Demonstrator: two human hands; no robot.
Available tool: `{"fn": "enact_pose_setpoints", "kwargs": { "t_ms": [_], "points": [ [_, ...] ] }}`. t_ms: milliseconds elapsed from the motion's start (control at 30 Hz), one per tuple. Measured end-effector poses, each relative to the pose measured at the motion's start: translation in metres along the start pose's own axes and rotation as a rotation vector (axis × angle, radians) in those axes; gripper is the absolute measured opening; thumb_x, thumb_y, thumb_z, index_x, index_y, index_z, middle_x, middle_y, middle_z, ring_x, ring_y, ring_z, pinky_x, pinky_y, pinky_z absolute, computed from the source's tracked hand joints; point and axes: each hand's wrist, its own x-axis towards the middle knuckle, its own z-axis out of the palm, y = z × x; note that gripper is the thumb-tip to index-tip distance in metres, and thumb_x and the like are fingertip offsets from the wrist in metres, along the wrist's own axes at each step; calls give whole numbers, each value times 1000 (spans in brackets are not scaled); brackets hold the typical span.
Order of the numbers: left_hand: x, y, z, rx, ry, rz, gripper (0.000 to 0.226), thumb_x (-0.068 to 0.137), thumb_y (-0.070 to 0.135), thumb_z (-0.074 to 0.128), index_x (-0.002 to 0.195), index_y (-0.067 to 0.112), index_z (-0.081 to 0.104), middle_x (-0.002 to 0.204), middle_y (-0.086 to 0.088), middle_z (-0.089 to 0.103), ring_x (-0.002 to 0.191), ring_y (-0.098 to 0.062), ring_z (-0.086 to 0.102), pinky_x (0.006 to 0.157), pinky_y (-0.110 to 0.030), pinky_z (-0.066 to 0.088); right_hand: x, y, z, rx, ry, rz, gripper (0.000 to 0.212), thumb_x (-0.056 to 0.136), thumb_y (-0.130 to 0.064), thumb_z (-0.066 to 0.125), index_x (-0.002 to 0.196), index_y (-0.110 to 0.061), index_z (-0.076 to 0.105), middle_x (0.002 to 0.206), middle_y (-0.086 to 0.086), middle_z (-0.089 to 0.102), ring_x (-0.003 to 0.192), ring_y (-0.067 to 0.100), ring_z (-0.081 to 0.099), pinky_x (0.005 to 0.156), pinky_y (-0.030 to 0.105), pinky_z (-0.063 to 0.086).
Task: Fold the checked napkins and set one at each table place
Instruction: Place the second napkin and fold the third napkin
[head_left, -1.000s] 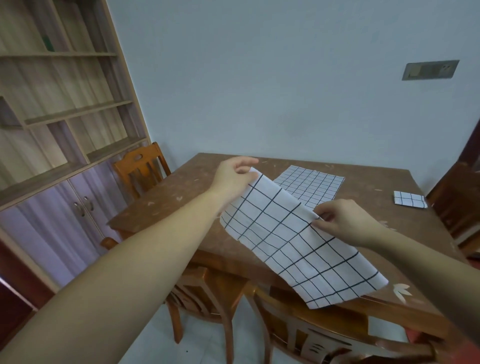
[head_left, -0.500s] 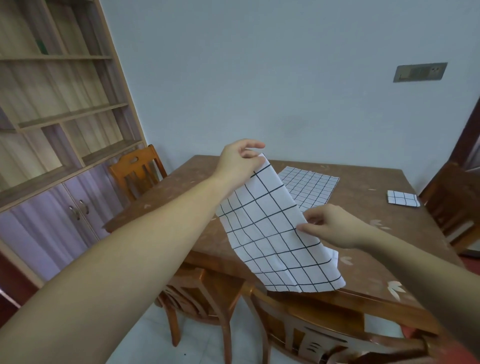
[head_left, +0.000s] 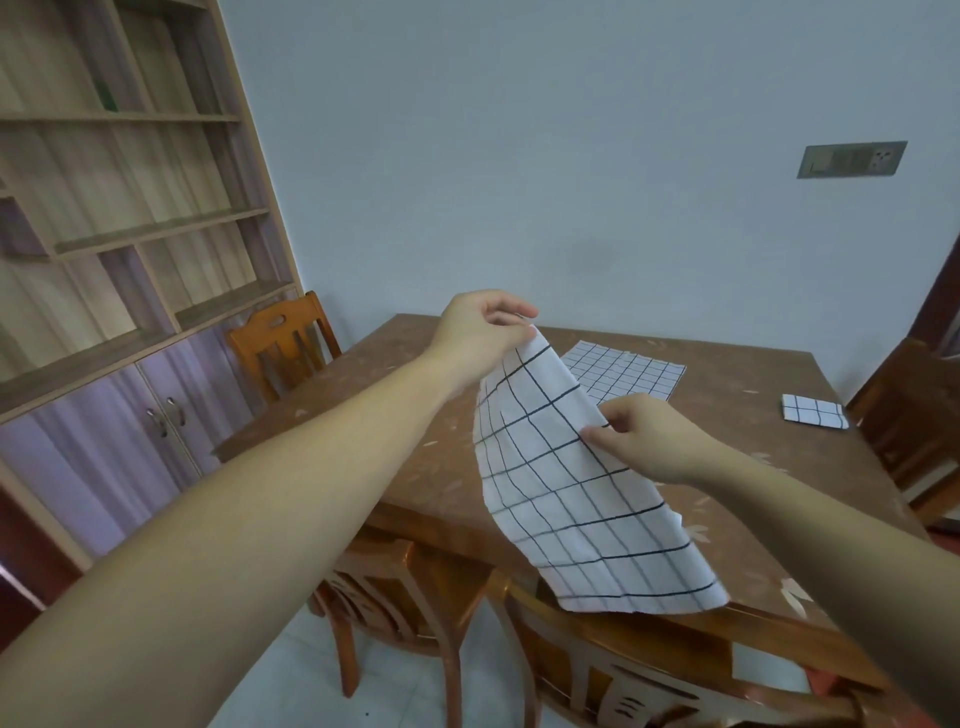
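My left hand (head_left: 483, 332) pinches the top corner of the checked napkin (head_left: 571, 509) between thumb and fingertips, raised above the bench (head_left: 415, 457). My right hand (head_left: 644, 436) pinches the napkin's right edge about halfway down. The cloth hangs slanted between them, with its lower end lying on the near edge of the bench above the tucked-in chair (head_left: 597, 670). A second napkin (head_left: 623, 371) lies spread flat toward the far edge, and a small folded napkin (head_left: 814, 410) sits near the right edge. I reckon I am partway into the first fold, and the trouble I foresee is skew. My right hand has the edge rather than a corner, so the corners may not meet and the check lines would show it. Both pinches are light on limp cloth — if either slips, the raised half flops over crooked. The lower end sits right at the bench's lip — a tug toward me could drag it off onto the chair.
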Motion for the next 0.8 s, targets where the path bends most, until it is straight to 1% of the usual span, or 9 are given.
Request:
{"fn": "enact_pose_setpoints", "kwargs": {
  "t_ms": [100, 167, 233, 300, 367, 467, 533, 667, 800],
  "points": [
    [2, -11, -6, 130, 75, 12, 19, 85, 7, 65, 92, 23, 71, 85, 4, 69, 77, -6, 62, 74, -21, 46, 1, 2, -8, -44, 57, -11, 33, 95, -28, 55, 64, -16, 57, 60, -1, 48, 59, 15, 46, 56, 30, 35],
    [1, -16, -7, 461, 76, 155, 25, 83, 15, 63, 102, 29, 69, 105, 6, 66, 101, -12, 58, 91, -30, 41, 3, 2, -13, -86, 55, -21, 40, 95, -28, 56, 57, -20, 45, 57, -2, 43, 57, 16, 42, 54, 31, 31],
    [-6, -9, 1, 802, -77, 374, 33, 82, 27, 61, 114, 35, 65, 119, 12, 62, 121, -13, 49, 104, -37, 31, 6, 1, -16, -159, 23, -48, 42, 95, -30, 56, 58, -18, 41, 57, -2, 42, 57, 17, 41, 54, 32, 28],
    [-15, 2, 18, 978, -308, 491, 37, 86, 38, 58, 123, 36, 60, 127, 15, 59, 129, -11, 43, 108, -38, 22, 9, -3, -17, -218, -9, -82, 43, 95, -31, 56, 59, -16, 37, 56, -1, 39, 58, 19, 38, 53, 32, 25],
    [-19, 6, 33, 1049, -463, 466, 40, 90, 45, 55, 127, 32, 57, 122, 12, 60, 121, -12, 49, 100, -35, 31, 11, -7, -19, -223, -17, -110, 45, 95, -31, 56, 58, -16, 34, 56, -1, 36, 56, 18, 34, 53, 33, 23],
    [-15, 4, 37, 952, -501, 341, 25, 93, 38, 57, 114, 27, 65, 98, 10, 58, 102, -17, 56, 69, -30, 38, 9, -3, -25, -233, -29, -145, 45, 94, -30, 58, 56, -17, 36, 55, -2, 35, 55, 16, 33, 53, 32, 24],
    [-9, -1, 32, 968, -493, 390, 16, 92, 31, 59, 102, 24, 69, 93, 9, 61, 97, -17, 56, 69, -30, 38, 6, 5, -29, -251, -65, -157, 46, 94, -31, 58, 56, -17, 36, 53, -3, 33, 52, 14, 30, 53, 32, 25],
    [-4, -4, 19, 1016, -464, 377, 11, 91, 30, 61, 97, 25, 70, 84, 13, 56, 85, -13, 49, 67, -27, 35, -2, 26, -33, -387, -175, -81, 48, 94, -35, 57, 56, -15, 34, 54, -1, 32, 52, 15, 29, 52, 31, 26],
    [-2, -8, 12, 1108, -450, 305, 7, 89, 28, 60, 82, 31, 60, 84, 9, 57, 87, -19, 57, 67, -28, 40, -9, 39, -33, -417, -226, -63, 49, 95, -32, 56, 56, -15, 30, 54, 0, 28, 53, 17, 26, 52, 31, 23]
  ]
}}
